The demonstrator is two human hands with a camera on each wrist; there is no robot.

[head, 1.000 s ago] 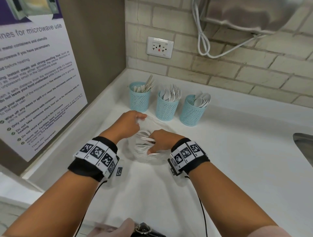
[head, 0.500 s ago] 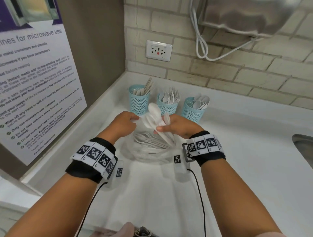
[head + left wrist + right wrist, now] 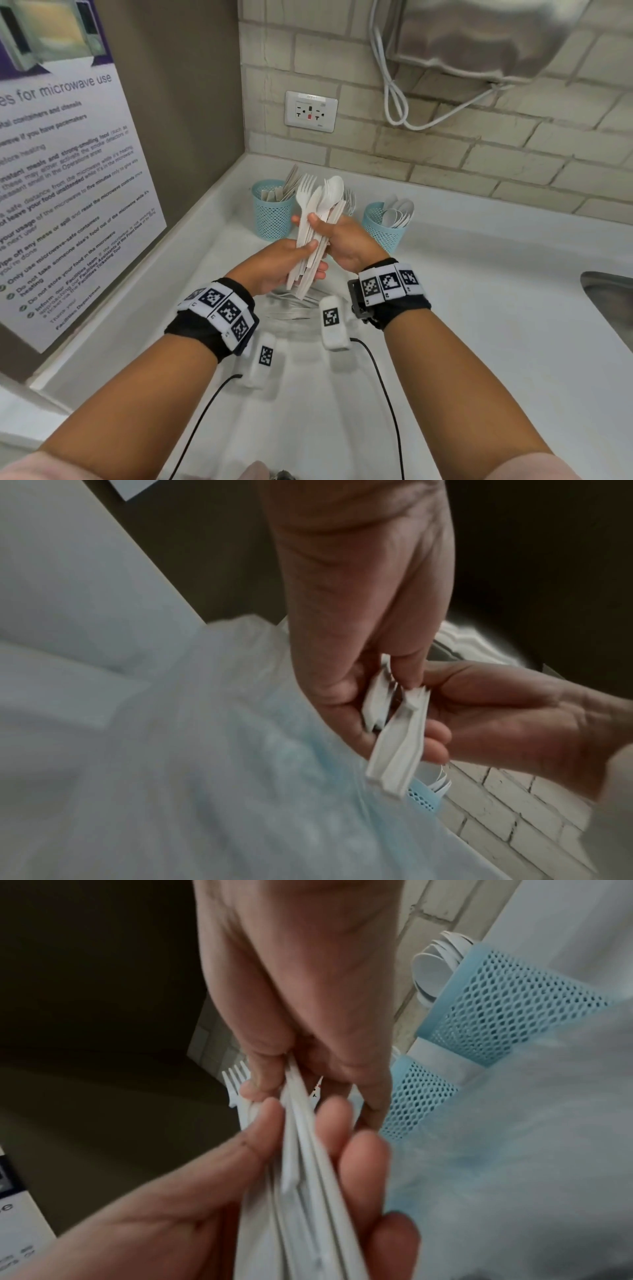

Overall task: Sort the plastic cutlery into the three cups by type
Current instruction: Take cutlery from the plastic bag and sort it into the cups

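Note:
A bundle of white plastic cutlery, with a fork, a knife and spoons in it, stands upright in front of the cups. My left hand grips the lower handles. My right hand grips the bundle higher up. Three blue mesh cups stand behind it: the left cup holds knives and the right cup holds spoons. The middle cup is hidden in the head view, where only its forks show. A clear plastic bag with more cutlery lies under my hands.
The white counter runs into a corner, with a poster wall at the left and a brick wall behind. A steel sink edge is at the right. An outlet and a looped cable hang above.
My right hand pulled a bundle of cutlery out of the bag and lifted it. My left hand let go of the bag and took hold of the bundle's lower handles.

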